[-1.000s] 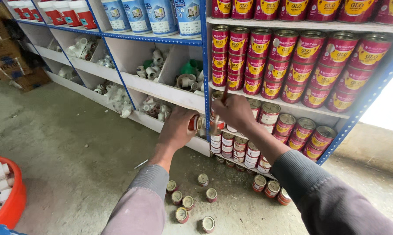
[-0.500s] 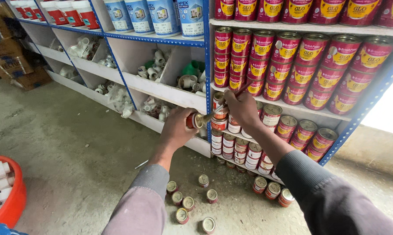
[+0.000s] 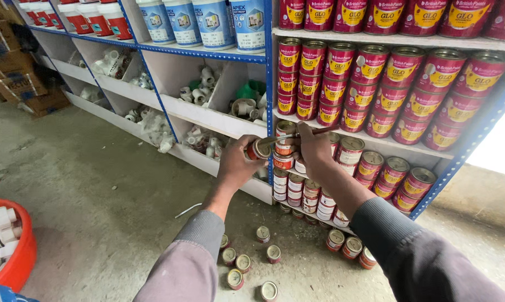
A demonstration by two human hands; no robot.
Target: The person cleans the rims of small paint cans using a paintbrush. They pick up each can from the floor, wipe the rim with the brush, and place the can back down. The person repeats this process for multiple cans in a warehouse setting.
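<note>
My left hand [image 3: 237,163] grips a small red paint can [image 3: 259,149] and holds it against the blue shelf post [image 3: 270,84], level with the top of a stack of small red cans [image 3: 283,163]. My right hand [image 3: 314,146] reaches onto that stack from the right, its fingers over the top cans. A thin stick-like thing [image 3: 289,136] runs along its fingertips; whether the hand grips it is unclear. Several more small cans [image 3: 243,263] lie on the concrete floor below my arms.
Rows of larger red cans [image 3: 386,95] fill the shelves at right. White pipe fittings [image 3: 202,89] sit in the left bays, with plastic buckets [image 3: 208,22] above. A red tub [image 3: 23,263] of white fittings stands at lower left, and cardboard boxes [image 3: 17,84] at far left.
My left hand has lifted the small can a little up and right toward the stack. My right hand stays at the stack's top.
</note>
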